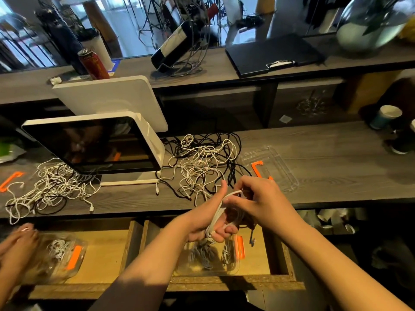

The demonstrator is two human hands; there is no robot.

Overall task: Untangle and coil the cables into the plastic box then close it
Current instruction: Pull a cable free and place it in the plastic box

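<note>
1. Left hand [208, 223] is palm-up with its fingers [226, 231] curled around a bundle of white cable [216, 217], so it's gripping the coil; thumb sticks up toward the desk

2. Right hand [258, 198] sits just right of the left one, fingers bent and pinching the top end of that same white cable where it crosses the left palm. A dark cable end [253, 240] dangles just below the two hands

3. Right under the fingers is the clear plastic box [231, 265] with an orange latch [239, 246], sitting in an open wooden drawer [258, 259]. Some coiled cables are already in it

4. Just beyond the fingers, on the desk [325, 158], there's the main tangled pile of cables [202, 162], white and black mixed together

5. Up and right of the fingers lies the clear lid [283, 176] with an orange clip [257, 168], flat on the desk next to the pile

6. Left of the fingers stands a white tablet-style screen [94, 144], and past that a second tangle [49, 187] of white and black cable

7. Far left, another person's hands [18, 245] rest on a second clear box [60, 257] in the neighbouring drawer; can't tell their grip, it's blurry

8. Way back on the shelf: a wine bottle [177, 43] in a wire holder, a red can [93, 63], a black clipboard [274, 53]
</note>
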